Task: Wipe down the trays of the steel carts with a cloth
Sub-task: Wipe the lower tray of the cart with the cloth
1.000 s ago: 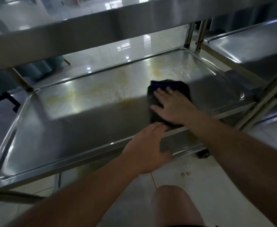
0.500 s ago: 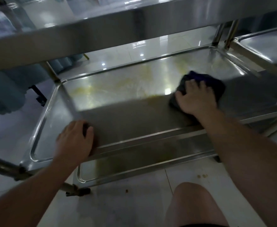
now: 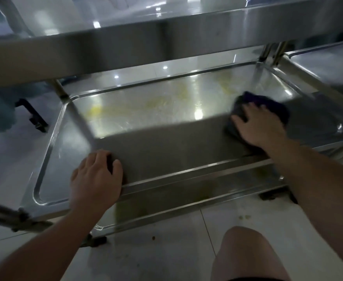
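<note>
The middle steel tray (image 3: 166, 159) of the cart spreads across the view, with yellowish smears on its far half. A dark cloth (image 3: 268, 104) lies on the tray's right part, and my right hand (image 3: 262, 126) presses flat on it with fingers spread. At the near rim, left of centre, my left hand (image 3: 97, 175) rests with its fingers curled over the rim into the tray. Below the near rim a lower tray (image 3: 176, 205) shows.
The top tray's edge (image 3: 166, 41) overhangs the whole view. A second cart's tray (image 3: 329, 63) stands at the right, its posts (image 3: 272, 53) close to the far right corner. My bare knee (image 3: 245, 252) is over the tiled floor, which has small crumbs.
My left hand slid from the middle of the near rim to its left part. My right hand pushed the cloth to the right and a little farther away.
</note>
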`<action>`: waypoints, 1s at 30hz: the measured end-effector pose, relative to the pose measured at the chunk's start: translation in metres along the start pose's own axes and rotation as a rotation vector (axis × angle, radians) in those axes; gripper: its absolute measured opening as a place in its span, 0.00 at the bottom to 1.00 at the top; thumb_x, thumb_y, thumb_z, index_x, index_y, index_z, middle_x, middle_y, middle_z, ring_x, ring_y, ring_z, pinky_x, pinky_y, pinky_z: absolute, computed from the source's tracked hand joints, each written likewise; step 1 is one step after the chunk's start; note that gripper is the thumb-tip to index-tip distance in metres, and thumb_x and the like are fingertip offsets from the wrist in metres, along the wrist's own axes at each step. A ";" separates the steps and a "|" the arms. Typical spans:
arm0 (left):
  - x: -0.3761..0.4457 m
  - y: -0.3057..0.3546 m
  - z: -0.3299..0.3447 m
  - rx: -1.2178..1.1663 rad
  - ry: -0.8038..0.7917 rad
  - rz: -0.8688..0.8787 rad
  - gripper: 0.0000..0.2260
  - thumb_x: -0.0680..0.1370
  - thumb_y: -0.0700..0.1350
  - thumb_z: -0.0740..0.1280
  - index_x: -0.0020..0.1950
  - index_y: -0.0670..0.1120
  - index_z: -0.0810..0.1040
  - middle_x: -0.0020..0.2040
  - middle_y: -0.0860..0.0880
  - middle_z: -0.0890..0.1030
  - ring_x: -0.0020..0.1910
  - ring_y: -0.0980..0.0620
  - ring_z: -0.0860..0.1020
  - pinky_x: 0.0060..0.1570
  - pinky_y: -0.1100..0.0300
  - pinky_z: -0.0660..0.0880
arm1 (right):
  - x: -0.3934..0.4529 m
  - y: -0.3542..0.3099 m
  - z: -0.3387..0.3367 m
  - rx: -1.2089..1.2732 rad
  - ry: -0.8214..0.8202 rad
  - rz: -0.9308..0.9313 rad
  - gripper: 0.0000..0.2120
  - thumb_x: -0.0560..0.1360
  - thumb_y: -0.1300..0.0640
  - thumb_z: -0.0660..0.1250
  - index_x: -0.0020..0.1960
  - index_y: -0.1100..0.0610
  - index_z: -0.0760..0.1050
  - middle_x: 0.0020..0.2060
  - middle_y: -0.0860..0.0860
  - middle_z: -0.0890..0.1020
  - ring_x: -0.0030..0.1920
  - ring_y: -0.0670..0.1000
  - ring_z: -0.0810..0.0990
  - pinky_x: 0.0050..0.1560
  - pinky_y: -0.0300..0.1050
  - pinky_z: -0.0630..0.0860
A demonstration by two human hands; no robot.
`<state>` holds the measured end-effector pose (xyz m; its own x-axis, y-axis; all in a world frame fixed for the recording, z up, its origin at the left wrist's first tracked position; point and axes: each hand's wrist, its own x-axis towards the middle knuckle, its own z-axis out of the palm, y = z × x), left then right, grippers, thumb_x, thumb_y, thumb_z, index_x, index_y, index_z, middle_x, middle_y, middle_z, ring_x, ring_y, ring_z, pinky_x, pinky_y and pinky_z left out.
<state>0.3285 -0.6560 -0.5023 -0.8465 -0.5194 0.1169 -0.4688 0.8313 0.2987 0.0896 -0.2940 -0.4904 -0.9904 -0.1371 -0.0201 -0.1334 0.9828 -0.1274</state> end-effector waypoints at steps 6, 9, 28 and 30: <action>0.002 -0.001 0.002 -0.019 0.027 0.021 0.16 0.84 0.58 0.55 0.65 0.53 0.73 0.62 0.49 0.78 0.62 0.46 0.76 0.65 0.44 0.70 | -0.018 -0.090 0.013 0.049 -0.052 0.269 0.40 0.81 0.34 0.41 0.85 0.56 0.48 0.85 0.54 0.50 0.83 0.62 0.48 0.80 0.63 0.48; 0.003 -0.005 0.004 -0.073 0.036 0.018 0.20 0.83 0.59 0.53 0.68 0.52 0.72 0.64 0.48 0.78 0.64 0.47 0.76 0.66 0.44 0.70 | -0.045 -0.188 0.031 0.043 -0.045 -0.103 0.39 0.81 0.33 0.43 0.85 0.54 0.51 0.84 0.52 0.53 0.83 0.61 0.50 0.80 0.62 0.49; 0.012 -0.104 -0.027 0.057 -0.052 0.006 0.28 0.83 0.63 0.50 0.80 0.52 0.65 0.82 0.49 0.66 0.82 0.46 0.60 0.80 0.41 0.55 | -0.057 -0.200 0.034 0.062 -0.062 0.015 0.39 0.80 0.32 0.39 0.85 0.52 0.48 0.85 0.50 0.49 0.83 0.60 0.47 0.81 0.62 0.47; 0.012 -0.107 -0.026 0.056 -0.028 0.001 0.29 0.82 0.62 0.48 0.77 0.52 0.69 0.80 0.49 0.69 0.81 0.46 0.62 0.79 0.41 0.56 | -0.074 -0.240 0.043 0.054 -0.090 -0.229 0.40 0.80 0.30 0.39 0.85 0.50 0.48 0.85 0.48 0.49 0.84 0.57 0.47 0.82 0.59 0.46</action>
<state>0.3749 -0.7561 -0.5087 -0.8534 -0.5133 0.0905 -0.4805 0.8420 0.2453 0.1964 -0.5254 -0.5006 -0.9269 -0.3683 -0.0724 -0.3495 0.9172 -0.1914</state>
